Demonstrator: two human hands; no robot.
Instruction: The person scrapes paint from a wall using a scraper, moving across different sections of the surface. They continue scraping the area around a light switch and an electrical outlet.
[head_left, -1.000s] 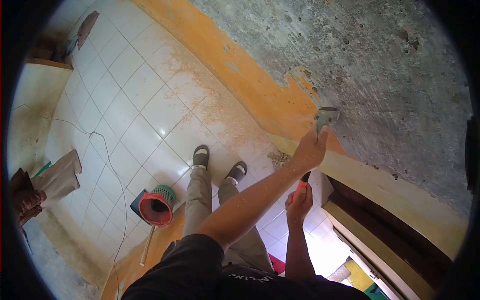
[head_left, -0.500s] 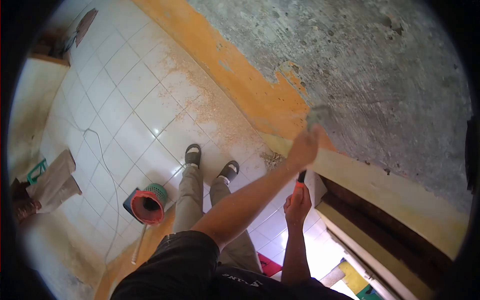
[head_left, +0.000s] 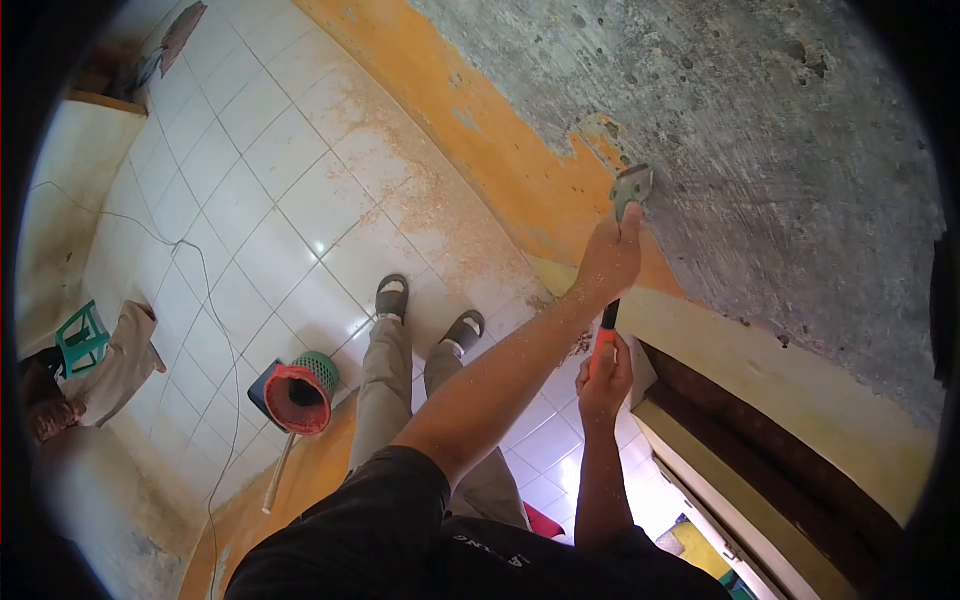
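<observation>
Both my hands grip a long-handled scraper (head_left: 632, 186), its wide metal head against the wall where orange paint borders bare grey plaster. My left hand (head_left: 612, 258) is closed around the upper part, just behind the head. Lower down, my right hand (head_left: 606, 382) wraps the orange-red grip near the black section of the handle. The wall (head_left: 760, 170) beside the head is rough, scratched grey, with a strip of orange paint (head_left: 500, 165) along its lower part.
Paint flakes (head_left: 420, 200) litter the white tile floor (head_left: 290, 150) along the wall's foot. A red-and-green basket (head_left: 300, 398) stands left of my legs, near a cable (head_left: 205, 280). A green stool (head_left: 84, 340) is farther left. A recessed ledge (head_left: 760, 450) lies at right.
The scraper head and both hands have moved farther up along the paint edge. The head, blurred before, now shows sharply. My view has shifted slightly.
</observation>
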